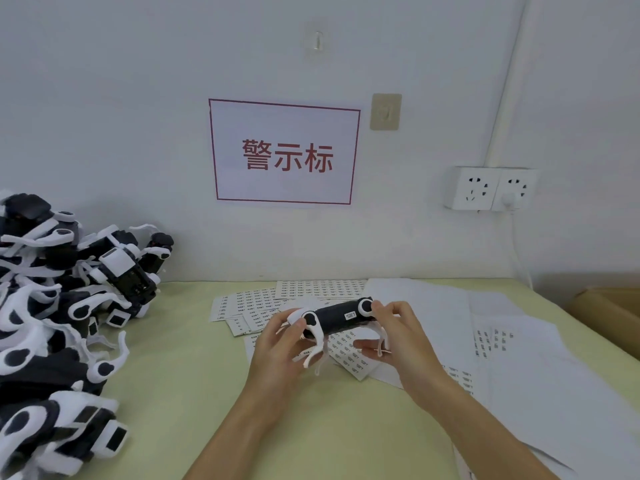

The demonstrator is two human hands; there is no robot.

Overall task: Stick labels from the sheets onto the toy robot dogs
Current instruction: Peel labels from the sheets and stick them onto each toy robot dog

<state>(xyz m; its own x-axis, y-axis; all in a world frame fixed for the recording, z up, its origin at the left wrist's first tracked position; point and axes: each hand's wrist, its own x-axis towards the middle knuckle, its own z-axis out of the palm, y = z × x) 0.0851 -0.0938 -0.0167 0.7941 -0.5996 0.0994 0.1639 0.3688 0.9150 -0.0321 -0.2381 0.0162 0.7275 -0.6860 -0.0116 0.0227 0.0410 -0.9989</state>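
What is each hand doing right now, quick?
Left hand: grips the front end of the toy robot dog.
Right hand: holds the dog's rear end, fingers curled round it.

black-and-white toy dog [337, 318], pale green table [194, 375], white sheets [519, 368], red-bordered sign [285, 152].
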